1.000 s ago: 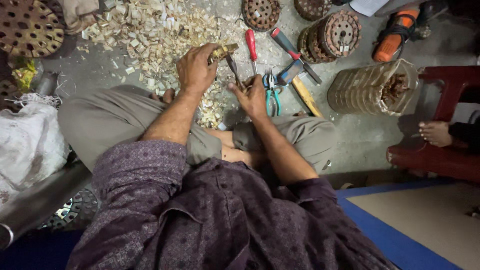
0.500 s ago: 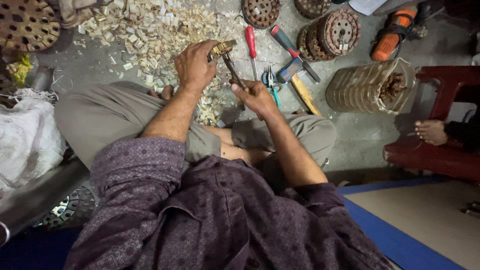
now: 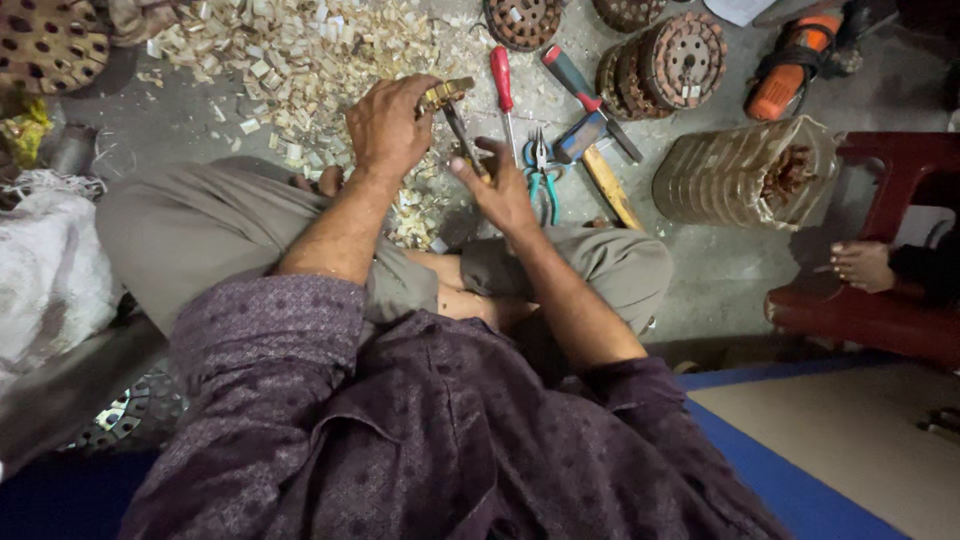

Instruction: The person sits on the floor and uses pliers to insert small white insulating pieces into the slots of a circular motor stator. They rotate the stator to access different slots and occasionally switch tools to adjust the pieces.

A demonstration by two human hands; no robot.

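Between the knees, over the concrete floor (image 3: 740, 270), the left hand (image 3: 388, 125) is clenched around a small brass-coloured piece (image 3: 446, 94), held just above the ground. The right hand (image 3: 500, 185) grips a thin dark tool (image 3: 462, 130) whose tip is set against that piece. Around and beyond both hands spreads a wide heap of pale chips (image 3: 300, 50), which suggests much stripping is already done. Just beside the right hand lie a red screwdriver (image 3: 502, 85), pliers (image 3: 543, 170) and a hammer (image 3: 600, 165). Further out, stacked perforated discs (image 3: 685, 60) and a netted bundle (image 3: 745, 175) appear to wait.
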